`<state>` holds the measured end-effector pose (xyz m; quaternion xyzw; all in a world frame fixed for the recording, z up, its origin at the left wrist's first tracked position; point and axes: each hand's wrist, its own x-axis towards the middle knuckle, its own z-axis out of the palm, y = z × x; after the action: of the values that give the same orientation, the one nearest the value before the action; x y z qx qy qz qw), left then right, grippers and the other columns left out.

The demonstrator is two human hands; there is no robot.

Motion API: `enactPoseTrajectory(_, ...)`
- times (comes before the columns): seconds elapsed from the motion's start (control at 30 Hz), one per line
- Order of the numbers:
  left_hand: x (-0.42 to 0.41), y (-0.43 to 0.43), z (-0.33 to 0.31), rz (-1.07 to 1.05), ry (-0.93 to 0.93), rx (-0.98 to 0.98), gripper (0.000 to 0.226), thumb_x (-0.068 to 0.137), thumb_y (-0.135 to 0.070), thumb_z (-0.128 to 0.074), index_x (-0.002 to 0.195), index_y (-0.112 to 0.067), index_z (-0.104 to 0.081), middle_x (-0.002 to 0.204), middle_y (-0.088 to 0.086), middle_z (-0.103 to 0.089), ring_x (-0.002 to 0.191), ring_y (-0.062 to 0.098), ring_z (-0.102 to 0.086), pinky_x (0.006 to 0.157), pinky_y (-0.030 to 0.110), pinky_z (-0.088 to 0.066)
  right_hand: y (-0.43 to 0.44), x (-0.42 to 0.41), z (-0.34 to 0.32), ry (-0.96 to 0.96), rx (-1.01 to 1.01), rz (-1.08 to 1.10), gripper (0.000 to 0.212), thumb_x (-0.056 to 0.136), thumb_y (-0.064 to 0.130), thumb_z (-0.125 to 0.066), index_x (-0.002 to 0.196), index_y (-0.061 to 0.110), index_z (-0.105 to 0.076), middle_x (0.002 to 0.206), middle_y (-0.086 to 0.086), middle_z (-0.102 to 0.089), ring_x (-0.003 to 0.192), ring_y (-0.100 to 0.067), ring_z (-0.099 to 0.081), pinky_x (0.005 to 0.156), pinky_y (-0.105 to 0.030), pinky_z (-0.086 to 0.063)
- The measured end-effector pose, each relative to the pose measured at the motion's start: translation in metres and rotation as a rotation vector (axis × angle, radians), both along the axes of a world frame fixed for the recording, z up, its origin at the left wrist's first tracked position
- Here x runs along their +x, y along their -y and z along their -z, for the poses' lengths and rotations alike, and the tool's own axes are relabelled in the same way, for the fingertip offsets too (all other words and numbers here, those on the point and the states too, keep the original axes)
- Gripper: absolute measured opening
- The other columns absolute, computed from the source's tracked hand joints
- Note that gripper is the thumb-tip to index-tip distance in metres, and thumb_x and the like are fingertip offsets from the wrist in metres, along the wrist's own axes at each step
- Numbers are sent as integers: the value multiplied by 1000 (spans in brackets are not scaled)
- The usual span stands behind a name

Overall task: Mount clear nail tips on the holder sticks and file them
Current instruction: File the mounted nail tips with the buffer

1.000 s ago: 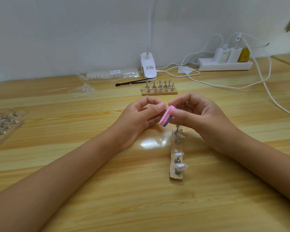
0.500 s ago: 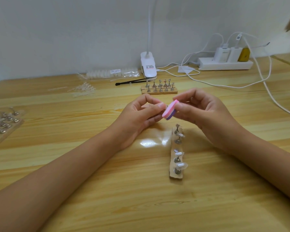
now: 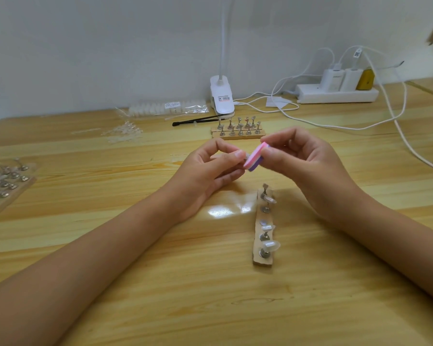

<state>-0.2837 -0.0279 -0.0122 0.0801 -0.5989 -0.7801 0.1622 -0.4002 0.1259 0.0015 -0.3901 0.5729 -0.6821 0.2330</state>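
Clear nail tip (image 3: 247,155) pinched by left hand (image 3: 210,169), file (image 3: 256,157) by right hand (image 3: 308,166), above wooden table (image 3: 205,300) near white wall (image 3: 110,46).

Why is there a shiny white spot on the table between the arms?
In the head view, it is glare: light bouncing off the glossy wooden table beside the tan strip of holder sticks; also in the head view, the wide lens bends the table's plank lines.
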Motion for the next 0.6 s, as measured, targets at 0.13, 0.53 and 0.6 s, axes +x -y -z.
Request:
enactPoseTrajectory(0.13,0,-1,1,15,-7,-30,6,79,-19,-70,78,-19,-64,83,1,-73,83,12,-70,79,22,-55,-2,-1,1,-4,39,-56,25,79,15,-70,101,4,-64,94,-11,-71,93,-19,-70,86,-29,-57)
enactPoseTrajectory(0.53,0,-2,0,6,4,-30,8,77,-19,-69,80,-17,-61,84,1,-72,82,12,-69,80,22,-55,-1,-2,1,9,35,-106,29,79,15,-68,105,2,-66,94,-8,-72,90,-15,-71,81,-24,-56)
enactPoseTrajectory(0.6,0,-2,0,6,11,-44,8,76,-18,-69,79,-16,-62,83,0,-72,83,11,-69,83,23,-56,-1,-6,1,7,14,-48,31,79,18,-68,108,4,-67,94,-5,-73,91,-15,-70,84,-25,-55)
